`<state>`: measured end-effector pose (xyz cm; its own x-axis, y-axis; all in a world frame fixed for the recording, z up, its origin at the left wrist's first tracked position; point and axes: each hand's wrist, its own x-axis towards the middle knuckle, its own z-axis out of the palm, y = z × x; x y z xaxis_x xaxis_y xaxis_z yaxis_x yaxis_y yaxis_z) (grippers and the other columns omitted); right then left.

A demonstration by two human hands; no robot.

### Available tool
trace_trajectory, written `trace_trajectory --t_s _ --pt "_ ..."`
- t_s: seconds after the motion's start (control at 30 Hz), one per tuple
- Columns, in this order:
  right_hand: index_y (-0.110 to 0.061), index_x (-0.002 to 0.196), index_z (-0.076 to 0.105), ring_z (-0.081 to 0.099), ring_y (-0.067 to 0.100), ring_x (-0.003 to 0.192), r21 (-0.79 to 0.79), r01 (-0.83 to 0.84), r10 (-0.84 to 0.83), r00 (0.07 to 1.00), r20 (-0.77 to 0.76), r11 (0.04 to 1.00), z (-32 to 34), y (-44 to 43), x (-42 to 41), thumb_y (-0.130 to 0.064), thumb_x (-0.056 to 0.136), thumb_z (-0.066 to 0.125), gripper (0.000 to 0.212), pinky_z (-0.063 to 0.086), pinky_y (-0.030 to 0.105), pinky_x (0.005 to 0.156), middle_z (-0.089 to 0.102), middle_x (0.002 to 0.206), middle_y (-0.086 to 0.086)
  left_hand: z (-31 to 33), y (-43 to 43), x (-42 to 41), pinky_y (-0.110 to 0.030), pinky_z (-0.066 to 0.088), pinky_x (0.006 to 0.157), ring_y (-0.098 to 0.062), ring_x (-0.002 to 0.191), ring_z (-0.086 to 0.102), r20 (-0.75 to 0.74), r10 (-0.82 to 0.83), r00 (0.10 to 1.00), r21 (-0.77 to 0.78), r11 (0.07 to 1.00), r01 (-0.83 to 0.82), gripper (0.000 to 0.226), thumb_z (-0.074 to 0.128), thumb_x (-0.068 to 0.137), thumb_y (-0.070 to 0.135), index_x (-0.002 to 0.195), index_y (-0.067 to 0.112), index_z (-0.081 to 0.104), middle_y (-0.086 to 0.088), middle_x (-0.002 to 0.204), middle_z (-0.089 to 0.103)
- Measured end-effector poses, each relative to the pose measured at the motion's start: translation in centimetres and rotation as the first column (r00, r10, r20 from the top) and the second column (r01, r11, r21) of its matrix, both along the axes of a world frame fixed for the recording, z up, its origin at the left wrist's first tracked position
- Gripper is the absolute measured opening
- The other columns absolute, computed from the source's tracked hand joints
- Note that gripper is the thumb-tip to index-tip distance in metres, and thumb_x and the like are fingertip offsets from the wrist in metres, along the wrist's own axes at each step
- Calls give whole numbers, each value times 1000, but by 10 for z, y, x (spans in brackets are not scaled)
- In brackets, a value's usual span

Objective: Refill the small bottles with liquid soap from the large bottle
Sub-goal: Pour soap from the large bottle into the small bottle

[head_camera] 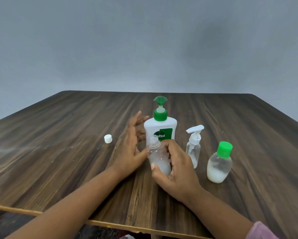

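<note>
Head view, looking down at a wooden tabletop [58, 152] with a grey wall behind it.

Near the middle of the tabletop stands the large bottle [160, 125], white with a green pump. The pump is still screwed on. Just in front of it, the right hand [177, 169] is wrapped around a small open bottle [159, 159], holding it upright with its neck bare. The left hand [132, 145] is wide open with straight, spread fingers, just beside the large bottle's left side. I cannot tell whether it touches either bottle. A white cap [108, 138] lies alone toward the left edge, well apart from the hands.

To the right of the right hand stand a clear pump bottle [194, 149] with a white sprayer head and, nearer the right edge, a green-capped bottle [219, 163]. Both are closed.

Progress looks early. One small bottle is uncapped and ready, but the large bottle has not been opened for pouring. The open bottle and the green-capped bottle each hold some whitish liquid low down, and the pump bottle holds only a little. All three seem to need filling.

The large bottle's green label reads "Dettol" in white, its first letter partly hidden. No other writing is legible.
</note>
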<state>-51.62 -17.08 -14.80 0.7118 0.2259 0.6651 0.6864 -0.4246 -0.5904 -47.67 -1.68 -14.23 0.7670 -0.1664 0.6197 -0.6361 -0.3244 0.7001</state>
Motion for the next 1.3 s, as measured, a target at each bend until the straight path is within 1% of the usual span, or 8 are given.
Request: trace_trajectory --t_s 0.17,0.4,0.63,0.77,0.97,1.07,1.17,1.3 --pt "-11 102 53 57 11 80 20 -35 35 999 30 999 -1 1 1 -32 74 58 35 48 26 65 58 91 -4 3 -9 -5 -1 41 73 17 95 55 -11 -2 1000 68 998 3 85 68 77 -11 141 9 16 13 116 50" --pt "-15 105 53 58 9 85 63 3 -3 1000 -1 998 -2 1 5 -35 76 58 36 46 17 68 59 94 -7 -5 3 -1 -26 54 73 -15 97 64 33 67 997 29 997 -68 88 68 81 23 145 43 10 24 124 49" --pt "-27 115 51 58 3 103 178 -42 56 996 -75 983 1 13 5 -38 82 55 36 43 8 79 59 109 -16 -9 42 -32 -27 58 76 2 99 61 72 323 944 62 943 -327 101 77 76 19 143 48 8 48 116 41" --pt "-23 118 49 62 1 90 363 -104 142 987 -80 926 12 35 4 -23 86 64 35 47 8 66 63 106 -9 -11 56 -51 -20 56 73 16 96 54 103 464 880 103 874 -474 101 79 73 19 146 39 12 54 112 37" --pt "-26 117 48 63 12 95 413 -176 164 984 65 894 24 63 13 -29 82 68 41 51 17 72 62 108 -1 -9 57 -66 -39 58 71 -8 92 63 133 566 814 91 810 -579 102 79 73 25 142 52 9 18 122 50" --pt "-20 120 52 61 12 99 433 -150 66 977 203 889 21 68 20 -28 80 67 43 48 17 80 61 111 1 -6 59 -69 -37 57 74 -8 98 61 129 584 801 98 797 -596 100 79 69 39 143 45 13 19 122 47" --pt "-14 118 56 56 9 97 450 -122 -17 956 292 885 17 67 26 -25 77 66 43 44 14 80 53 108 3 13 68 -72 -27 47 92 -9 120 50 171 513 841 6 853 -522 77 60 77 49 143 26 28 11 129 43" --pt "-14 116 52 53 6 97 507 -127 -10 966 259 853 20 63 30 -26 75 58 44 44 12 79 50 110 -1 73 79 -66 -24 47 91 -11 109 58 288 457 842 -84 888 -453 29 53 90 32 113 16 61 4 113 61"
